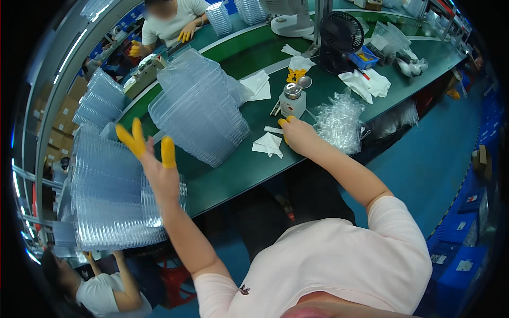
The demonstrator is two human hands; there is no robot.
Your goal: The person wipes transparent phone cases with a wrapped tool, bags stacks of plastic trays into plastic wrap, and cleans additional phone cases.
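Observation:
My left hand [156, 164] is raised with its fingers spread, yellow finger cots on several tips, and nothing in it. It hovers between a tall leaning stack of clear plastic trays [106, 185] and a second stack of clear trays [196, 106] on the green bench. My right hand [299, 135], also in yellow cots, is low over the bench with fingers bent around the end of a small white strip [273, 130]. Just beyond it stands a white pump bottle [293, 103] with a metal top, its round lid tipped up. A crumpled white cloth [268, 144] lies near that hand.
Crinkled clear film [339, 122] is heaped right of my right hand. Behind are yellow finger cots [296, 76], white wipes [366, 85], a black fan [342, 40] and a blue bin [363, 57]. A co-worker [172, 24] sits across the bench; another person [108, 289] is at lower left.

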